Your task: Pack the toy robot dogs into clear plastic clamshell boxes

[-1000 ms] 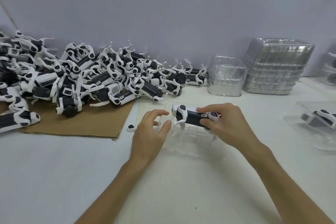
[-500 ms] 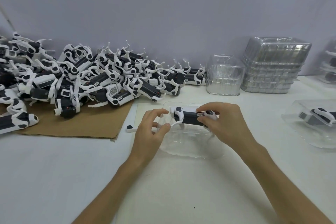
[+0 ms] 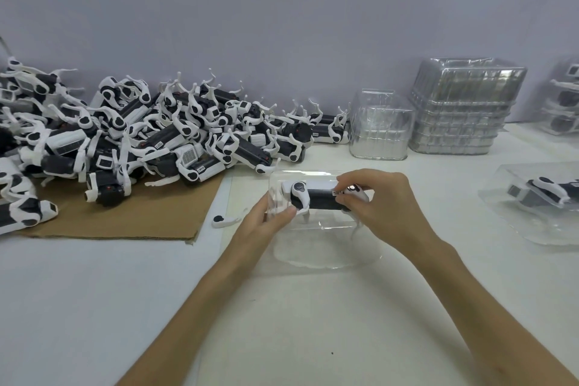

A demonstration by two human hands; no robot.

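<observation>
Step in hand: seating one toy robot dog (image 3: 322, 199) in the open clamshell box (image 3: 326, 247), as I judge it; the lid is not yet shut
Doing it well: lower the dog level, body lengthwise along the box, so that all four legs go inside the tray; the thin white legs look likely to catch on the rim, so ease them in rather than force them; brace the box, since light clear plastic should slide readily on the table (image 3: 94, 307)
Right hand (image 3: 385, 207): over the box's right end, fingers curled over the dog's top, thumb below, pinching the dog's right end; wrist angled in from the box's near right
Left hand (image 3: 263, 226): at the box's left end, thumb and fingers gripping its left wall; whether the thumb also touches the dog's leg I cannot tell
Dog's place: held over the far half of the box, roughly level, legs pointing down
Around the box: pile of loose dogs (image 3: 150, 135) to its far left; stack of empty boxes (image 3: 460, 110) to its far right
</observation>
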